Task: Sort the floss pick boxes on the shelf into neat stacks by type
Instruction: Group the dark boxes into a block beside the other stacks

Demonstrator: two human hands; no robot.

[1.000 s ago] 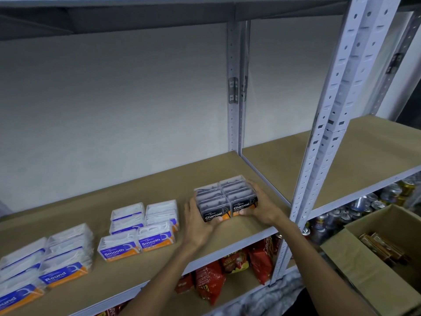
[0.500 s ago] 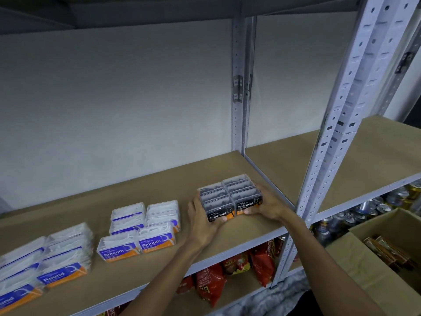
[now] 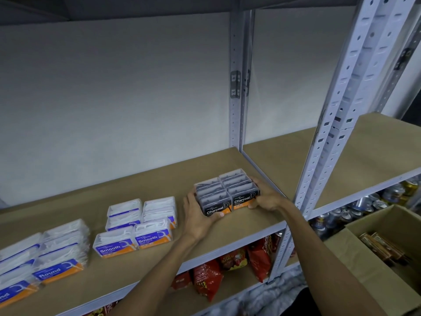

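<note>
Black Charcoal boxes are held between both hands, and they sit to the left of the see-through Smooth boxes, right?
Not quite. The head view shows the black Charcoal floss pick boxes sitting to the right of the clear Smooth floss pick boxes, not the left. The left hand and right hand do hold them from both sides.

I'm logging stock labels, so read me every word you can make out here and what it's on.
"Charcoal": the two front black boxes.
"Smooth": the two front clear boxes in the middle.
"Round": a clear box on the left.
Small print under those names, and the snack bags below: too blurred to read.
</note>
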